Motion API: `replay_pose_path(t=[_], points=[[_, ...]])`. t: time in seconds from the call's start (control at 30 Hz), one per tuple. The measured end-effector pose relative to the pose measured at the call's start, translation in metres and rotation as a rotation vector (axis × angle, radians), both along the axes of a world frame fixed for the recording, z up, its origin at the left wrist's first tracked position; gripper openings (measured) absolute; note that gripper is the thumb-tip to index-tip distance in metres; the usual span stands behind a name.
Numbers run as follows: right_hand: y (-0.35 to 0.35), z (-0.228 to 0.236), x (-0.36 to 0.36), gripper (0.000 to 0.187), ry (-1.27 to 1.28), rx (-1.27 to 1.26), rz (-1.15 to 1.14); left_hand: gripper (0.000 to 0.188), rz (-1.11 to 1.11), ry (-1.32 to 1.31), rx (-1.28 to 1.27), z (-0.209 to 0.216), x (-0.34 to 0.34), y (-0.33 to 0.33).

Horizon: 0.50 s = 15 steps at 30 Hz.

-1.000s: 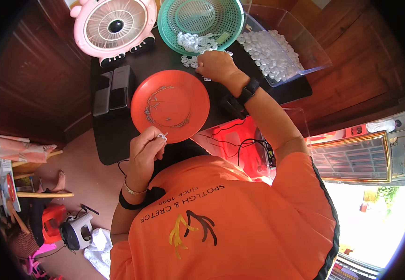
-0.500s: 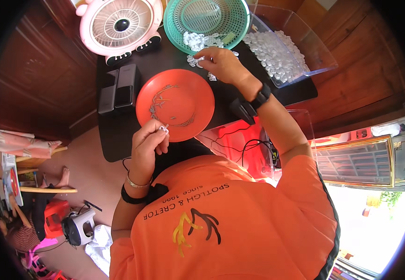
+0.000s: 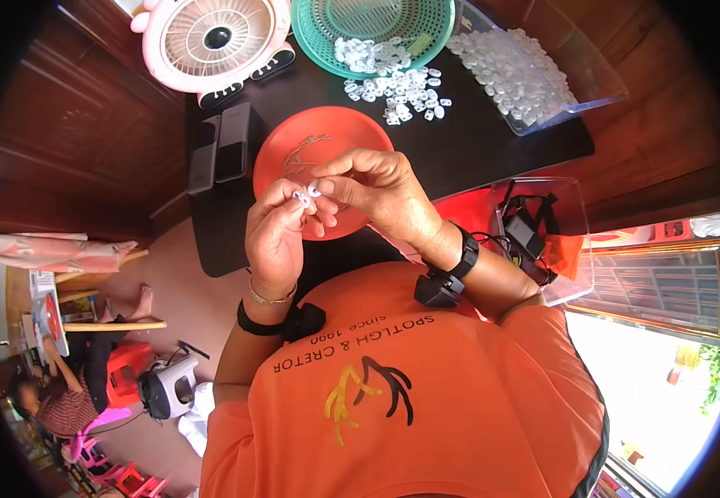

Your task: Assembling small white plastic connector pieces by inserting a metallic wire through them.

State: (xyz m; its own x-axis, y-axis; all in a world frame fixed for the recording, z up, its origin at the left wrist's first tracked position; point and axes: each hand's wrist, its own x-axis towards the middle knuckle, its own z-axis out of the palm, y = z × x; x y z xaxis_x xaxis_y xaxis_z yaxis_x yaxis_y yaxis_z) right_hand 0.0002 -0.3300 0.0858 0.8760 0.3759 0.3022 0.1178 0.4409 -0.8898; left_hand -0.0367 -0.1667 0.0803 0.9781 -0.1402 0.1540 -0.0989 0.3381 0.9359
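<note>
Over the near part of a round orange plate (image 3: 356, 133), my two hands meet fingertip to fingertip. My left hand (image 3: 275, 241) pinches a small white plastic piece (image 3: 302, 199) with dark-looking holes. Between the thumb and fingers of my right hand (image 3: 389, 199) is another small white piece (image 3: 314, 190), touching or nearly touching the first. Whether a pin joins them is too small to tell. Thin grey metal pins (image 3: 295, 158) lie in the plate, partly covered by my hands. Beyond it, many loose white pieces (image 3: 410, 91) are spread on the dark table (image 3: 476, 145).
A green basket (image 3: 314, 50) with white pieces stands at the back. Right of it is a clear bin (image 3: 596, 100) full of white pieces. A pink fan (image 3: 210, 41) and two grey phone-like devices (image 3: 231, 141) are to the left. Another person (image 3: 65, 398) is at far left.
My right hand has come back from the pile near the basket to my left hand, bringing a white piece. My left hand still holds its piece. The view has shifted slightly.
</note>
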Motion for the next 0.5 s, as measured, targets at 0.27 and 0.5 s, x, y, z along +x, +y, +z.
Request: replay_pose_path(t=[0.27,0.5], points=[[-0.005,0.001,-0.002,0.01,-0.04,-0.166,0.108,0.021,0.051,0.033,-0.03,0.004,-0.01,0.006],[-0.007,-0.004,0.0,0.012,0.358,-0.08,0.161,0.019,0.161,0.104,0.176,0.003,-0.018,0.013]])
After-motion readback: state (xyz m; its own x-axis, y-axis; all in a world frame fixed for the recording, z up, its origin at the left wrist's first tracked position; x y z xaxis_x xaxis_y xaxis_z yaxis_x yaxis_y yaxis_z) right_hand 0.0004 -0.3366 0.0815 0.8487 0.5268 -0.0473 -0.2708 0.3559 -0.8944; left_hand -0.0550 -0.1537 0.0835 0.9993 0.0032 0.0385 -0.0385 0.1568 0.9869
